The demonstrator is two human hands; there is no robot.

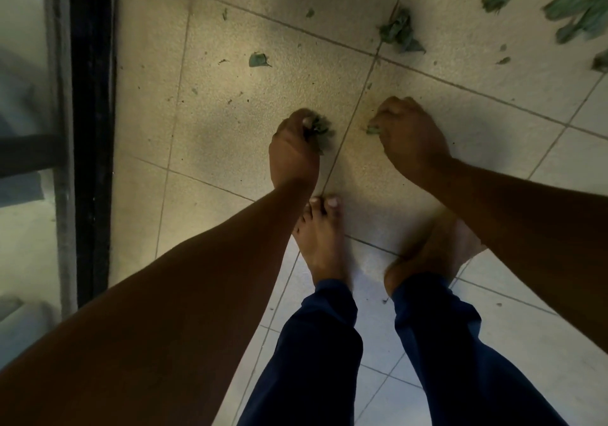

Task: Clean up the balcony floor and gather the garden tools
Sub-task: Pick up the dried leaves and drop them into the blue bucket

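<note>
Both my hands reach down to the tiled balcony floor (250, 136) just ahead of my bare feet. My left hand (292, 149) grips a small bunch of green leaves (318, 129) that sticks out past its fingers. My right hand (411, 136) is curled with a bit of green leaf (373, 128) pinched at its fingertips. Loose leaves lie farther ahead: a single one (258, 59), a crumpled clump (399, 32) on a grout line, and a blurred pile (579, 14) at the far right. No garden tool is in view.
A black door or railing frame (93, 129) runs down the left side, with glass beyond it. My bare feet (324, 238) and dark blue trouser legs (316, 343) stand on the tiles below my hands. Small crumbs of leaf dot the floor.
</note>
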